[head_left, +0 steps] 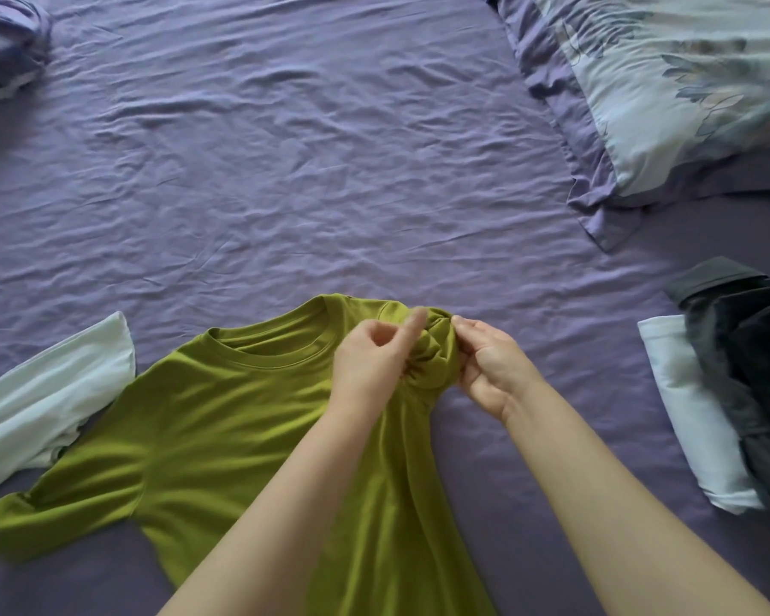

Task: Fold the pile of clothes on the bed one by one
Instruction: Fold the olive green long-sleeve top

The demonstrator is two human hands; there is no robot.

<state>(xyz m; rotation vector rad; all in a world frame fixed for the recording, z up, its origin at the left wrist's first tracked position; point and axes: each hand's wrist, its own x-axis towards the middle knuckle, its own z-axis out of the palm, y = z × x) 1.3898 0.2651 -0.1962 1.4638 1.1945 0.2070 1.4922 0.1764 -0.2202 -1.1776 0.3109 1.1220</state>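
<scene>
Both the left hand [372, 357] and right hand [485, 362] pinch the bunched right sleeve of the green T-shirt [223, 420] lying on the bed [285, 171]; releasing either pinch early risks leaving the sleeve twisted beneath the fold.

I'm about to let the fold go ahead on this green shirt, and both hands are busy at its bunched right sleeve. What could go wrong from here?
1. The right sleeve is twisted in a bunch between the left hand and right hand; folded like that, it would likely leave a lump.
2. The green shirt has its other sleeve lying against the white garment, which a tug might drag along.
3. The purple sheet is wrinkled, so the fold may turn out uneven.
</scene>
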